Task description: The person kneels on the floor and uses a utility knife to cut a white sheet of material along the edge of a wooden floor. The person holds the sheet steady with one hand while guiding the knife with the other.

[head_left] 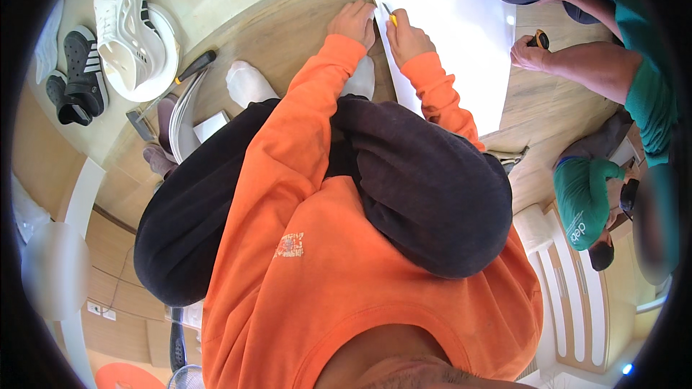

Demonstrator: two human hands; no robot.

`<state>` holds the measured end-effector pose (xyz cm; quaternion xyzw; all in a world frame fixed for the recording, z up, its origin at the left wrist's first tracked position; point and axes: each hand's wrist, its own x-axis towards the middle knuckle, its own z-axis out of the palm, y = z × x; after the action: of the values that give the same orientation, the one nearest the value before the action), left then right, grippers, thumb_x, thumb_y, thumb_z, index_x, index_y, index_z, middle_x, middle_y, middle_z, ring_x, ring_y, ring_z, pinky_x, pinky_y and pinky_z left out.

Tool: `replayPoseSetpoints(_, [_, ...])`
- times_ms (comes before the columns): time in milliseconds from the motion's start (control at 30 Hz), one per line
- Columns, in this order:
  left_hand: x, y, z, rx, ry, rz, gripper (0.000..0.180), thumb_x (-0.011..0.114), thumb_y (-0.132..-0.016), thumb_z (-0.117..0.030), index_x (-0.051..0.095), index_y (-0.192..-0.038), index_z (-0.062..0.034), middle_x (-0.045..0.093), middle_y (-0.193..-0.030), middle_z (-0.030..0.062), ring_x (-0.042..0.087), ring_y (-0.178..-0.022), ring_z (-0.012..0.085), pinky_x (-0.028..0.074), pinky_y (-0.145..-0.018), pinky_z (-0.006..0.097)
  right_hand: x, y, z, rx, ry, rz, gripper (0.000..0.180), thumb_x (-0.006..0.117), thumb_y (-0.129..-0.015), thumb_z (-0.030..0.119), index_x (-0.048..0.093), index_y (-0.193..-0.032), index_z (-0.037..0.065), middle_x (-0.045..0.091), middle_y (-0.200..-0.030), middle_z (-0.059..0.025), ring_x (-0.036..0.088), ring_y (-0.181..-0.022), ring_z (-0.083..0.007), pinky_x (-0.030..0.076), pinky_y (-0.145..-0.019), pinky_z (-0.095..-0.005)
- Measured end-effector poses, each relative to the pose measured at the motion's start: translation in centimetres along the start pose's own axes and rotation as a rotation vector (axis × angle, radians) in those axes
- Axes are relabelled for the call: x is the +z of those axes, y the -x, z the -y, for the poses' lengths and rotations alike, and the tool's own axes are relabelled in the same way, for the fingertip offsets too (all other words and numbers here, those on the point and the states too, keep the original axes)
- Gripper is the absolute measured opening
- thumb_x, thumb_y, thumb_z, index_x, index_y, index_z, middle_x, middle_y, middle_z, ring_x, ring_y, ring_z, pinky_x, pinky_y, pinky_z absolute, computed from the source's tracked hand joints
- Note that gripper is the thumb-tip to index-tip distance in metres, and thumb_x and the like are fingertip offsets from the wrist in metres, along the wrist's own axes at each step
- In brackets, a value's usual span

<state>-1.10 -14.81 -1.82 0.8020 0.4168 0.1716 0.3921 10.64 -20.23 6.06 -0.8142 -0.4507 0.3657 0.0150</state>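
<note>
A large, smooth white sheet of board [461, 21] was seen laid flat on the pale wood-grain floor [288, 36], reaching from the top edge of the view down to the right of the person's knee. The left hand [353, 21] was pressed flat against the sheet's left edge, its fingers curled down onto the board and the floor beside it. The right hand [405, 37] was closed around a slim yellow-handled cutting knife [389, 14], whose tip was held at the same edge, just beside the left hand. Both forearms were covered by soft orange fleece sleeves [317, 94], and bulky dark trousers [425, 194] were drawn up over the bent knees. A white-socked foot [249, 83] was rested on the floor to the left of the arms.

At the upper right, another person's hand [530, 54] was held at the sheet's far edge, with a small orange-and-black tool gripped in it; a green sleeve [649, 94] was worn on that arm. To the left, a perforated white foam clog [130, 29] and a black slide sandal with white stripes [79, 72] were left on the glossy cream tiles. A hammer with a black handle [169, 86] was laid on the wood near them.
</note>
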Motion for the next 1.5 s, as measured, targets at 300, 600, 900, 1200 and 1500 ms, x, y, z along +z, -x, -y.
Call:
replayPoseSetpoints(300, [0.2,0.0,0.2,-0.013,0.040,-0.031,0.021,0.049,-0.073,-0.008,0.060,-0.091,-0.0074,0.057,-0.083,0.0072,0.055,-0.078,0.0278,0.046,-0.067,0.038,0.5,-0.8,0.7,0.047,0.101,0.103,0.023,0.037,-0.093,0.032,0.039,-0.097,0.010,0.061,-0.068,-0.0212,0.060,-0.065,-0.0434,0.046,-0.058,-0.0515])
replayPoseSetpoints(600, [-0.1,0.1,0.0,-0.011,0.020,-0.028,0.019,0.050,-0.074,-0.009,0.059,-0.089,-0.0075,0.058,-0.082,0.0061,0.055,-0.078,0.0268,0.046,-0.066,0.037,0.7,-0.1,1.8,0.110,0.106,0.114,0.019,0.038,-0.091,0.026,0.039,-0.097,0.008,0.062,-0.071,-0.0229,0.061,-0.070,-0.0426,0.047,-0.060,-0.0507])
replayPoseSetpoints(900, [0.0,0.0,0.1,-0.018,0.025,-0.026,0.016,0.050,-0.074,-0.009,0.058,-0.087,-0.0082,0.056,-0.081,0.0060,0.054,-0.077,0.0269,0.045,-0.065,0.037,0.3,0.0,2.2,0.164,0.182,0.141,0.020,0.037,-0.091,0.026,0.040,-0.095,0.007,0.064,-0.076,-0.0216,0.061,-0.073,-0.0426,0.046,-0.064,-0.0511])
replayPoseSetpoints(1200, [0.2,0.2,0.3,-0.028,0.036,-0.036,0.017,0.050,-0.074,-0.009,0.059,-0.088,-0.0078,0.058,-0.080,0.0064,0.055,-0.076,0.0273,0.046,-0.065,0.037,1.0,-0.4,1.7,0.150,0.095,0.162,0.022,0.035,-0.094,0.028,0.038,-0.096,0.007,0.062,-0.075,-0.0253,0.060,-0.073,-0.0455,0.045,-0.064,-0.0539])
replayPoseSetpoints(1500, [0.2,0.2,0.1,-0.095,0.048,-0.005,0.018,0.049,-0.073,-0.010,0.059,-0.088,-0.0075,0.060,-0.083,0.0072,0.056,-0.079,0.0283,0.046,-0.066,0.039,0.8,-0.6,2.3,0.200,0.080,0.215,0.020,0.036,-0.091,0.025,0.038,-0.097,0.006,0.063,-0.081,-0.0255,0.060,-0.079,-0.0448,0.047,-0.068,-0.0521])
